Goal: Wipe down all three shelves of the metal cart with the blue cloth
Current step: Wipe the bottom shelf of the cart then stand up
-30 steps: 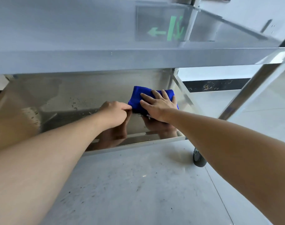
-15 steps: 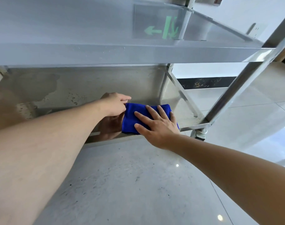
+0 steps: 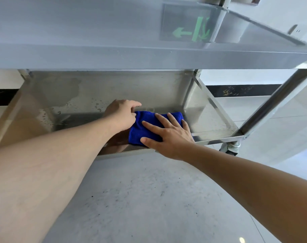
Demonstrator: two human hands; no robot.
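A: Blue cloth: what changed?
B: It has slid from deep on the bottom shelf toward the shelf's front lip, now just inside it. Judging by that, the right end's wiped; droplets left of the cloth suggest that side isn't done.
A: Hands?
B: Right hand is flat on the cloth, fingers straight and spread, pressing. Left hand touches the cloth's left edge, fingers loosely curled; can't tell if it pinches.
A: Orientation?
B: Folded rectangle, lying flat. Long axis runs along the shelf's front lip, left to right, tilted slightly.
A: Around it?
B: The next shelf hangs right above the cloth. A wheel sits under the shelf's right corner.
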